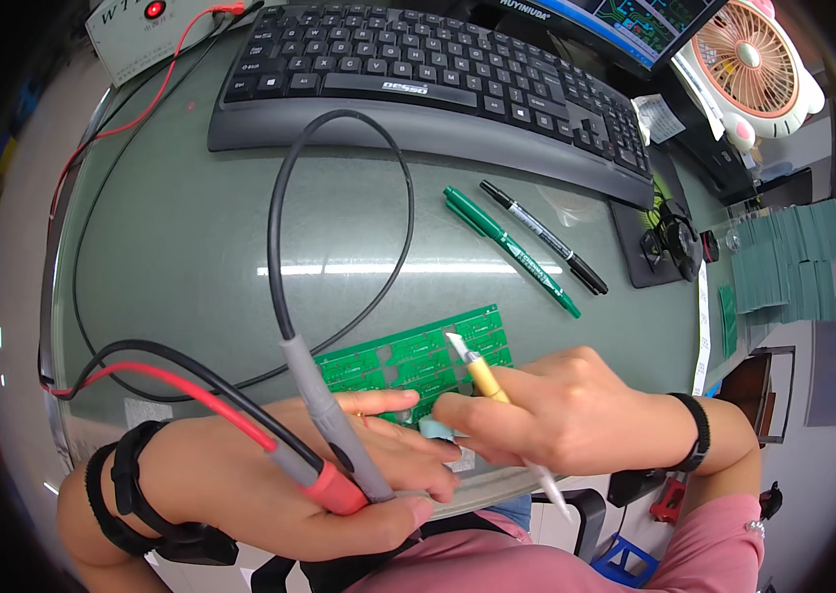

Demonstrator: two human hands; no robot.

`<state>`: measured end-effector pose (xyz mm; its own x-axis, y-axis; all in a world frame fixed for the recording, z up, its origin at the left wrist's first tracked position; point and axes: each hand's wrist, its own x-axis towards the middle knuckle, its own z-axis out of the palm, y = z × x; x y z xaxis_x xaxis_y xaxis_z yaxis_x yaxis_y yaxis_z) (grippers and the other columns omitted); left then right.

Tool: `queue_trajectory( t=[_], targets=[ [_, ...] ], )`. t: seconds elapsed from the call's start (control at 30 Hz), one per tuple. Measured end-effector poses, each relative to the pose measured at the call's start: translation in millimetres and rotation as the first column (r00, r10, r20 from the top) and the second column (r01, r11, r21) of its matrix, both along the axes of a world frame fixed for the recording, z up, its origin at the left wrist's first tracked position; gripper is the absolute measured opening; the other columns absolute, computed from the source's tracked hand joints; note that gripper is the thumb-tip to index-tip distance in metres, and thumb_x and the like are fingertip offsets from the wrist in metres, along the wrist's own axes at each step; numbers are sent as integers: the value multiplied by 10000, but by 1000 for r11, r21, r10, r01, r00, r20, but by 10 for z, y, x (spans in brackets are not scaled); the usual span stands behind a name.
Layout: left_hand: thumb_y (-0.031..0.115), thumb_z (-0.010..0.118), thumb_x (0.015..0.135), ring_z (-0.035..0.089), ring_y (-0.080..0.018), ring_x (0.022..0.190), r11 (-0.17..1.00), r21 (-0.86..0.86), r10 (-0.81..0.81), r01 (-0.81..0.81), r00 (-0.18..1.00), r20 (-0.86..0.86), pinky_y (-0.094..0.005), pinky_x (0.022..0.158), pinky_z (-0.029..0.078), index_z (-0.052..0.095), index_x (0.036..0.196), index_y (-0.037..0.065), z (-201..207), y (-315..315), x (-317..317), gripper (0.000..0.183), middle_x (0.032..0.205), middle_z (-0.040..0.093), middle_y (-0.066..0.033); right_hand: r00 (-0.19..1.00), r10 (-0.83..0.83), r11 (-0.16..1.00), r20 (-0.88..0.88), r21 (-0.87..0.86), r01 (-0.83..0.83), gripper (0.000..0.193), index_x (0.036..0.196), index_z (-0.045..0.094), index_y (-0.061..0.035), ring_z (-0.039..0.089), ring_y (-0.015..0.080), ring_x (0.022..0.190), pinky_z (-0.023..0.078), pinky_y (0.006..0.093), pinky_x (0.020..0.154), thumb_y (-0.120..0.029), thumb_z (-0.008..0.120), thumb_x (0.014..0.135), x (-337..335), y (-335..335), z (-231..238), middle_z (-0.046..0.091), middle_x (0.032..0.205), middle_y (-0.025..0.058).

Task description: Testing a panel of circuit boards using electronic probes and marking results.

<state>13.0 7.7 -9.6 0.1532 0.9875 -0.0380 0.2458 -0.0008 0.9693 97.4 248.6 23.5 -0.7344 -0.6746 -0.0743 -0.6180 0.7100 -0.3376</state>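
Note:
My left hand [240, 494] lies over the near left of a green circuit board [423, 366], fingers stretched onto it. Two test probes are held in the crook of its thumb: a grey one [324, 400] on a thick black cable and a red one [337, 488]. My right hand [561, 415] grips a craft knife [483, 376] with a yellow metal collar and a pale handle. Its tip slants over the board's middle. A light blue finger cover [435, 430] shows where the hands meet. My hands hide the board's near edge.
A black keyboard [438, 89] spans the far side below a monitor [626, 30]. A green marker [512, 252] and a black marker [546, 237] lie beyond the board. Stacked green boards [784, 262] stand at right. The black cable loops over the table [181, 267].

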Motion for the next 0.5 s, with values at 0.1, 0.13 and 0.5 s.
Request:
queue_trajectory(
  t=[0.1,0.13,0.5],
  targets=[
    [235,408,960,433,-267,1321,999,31,22,-23,999,24,-537,1132,179,516,1282,56,-44,-16,-6,384,1287,583,-74,1000,5,1000,12,4,-5,394,1087,604,-84,541,157,455,415,297,380,-146,734,721,-23,85,35,552,706,29],
    [226,417,957,439,-269,1317,997,63,35,-37,999,31,-541,1130,182,515,1283,56,-48,-25,9,380,1283,587,-69,999,0,1000,39,-2,0,391,1086,605,-84,539,154,454,416,295,382,-144,732,721,-24,136,54,550,705,28],
    [221,460,944,437,-266,1321,999,3,42,-43,996,76,-541,1133,167,518,1290,64,-21,-24,-5,385,1290,583,-93,999,14,1000,-30,-2,-14,358,1078,618,-109,544,149,457,426,295,384,-148,733,741,-47,36,-11,539,682,10]
  ],
)
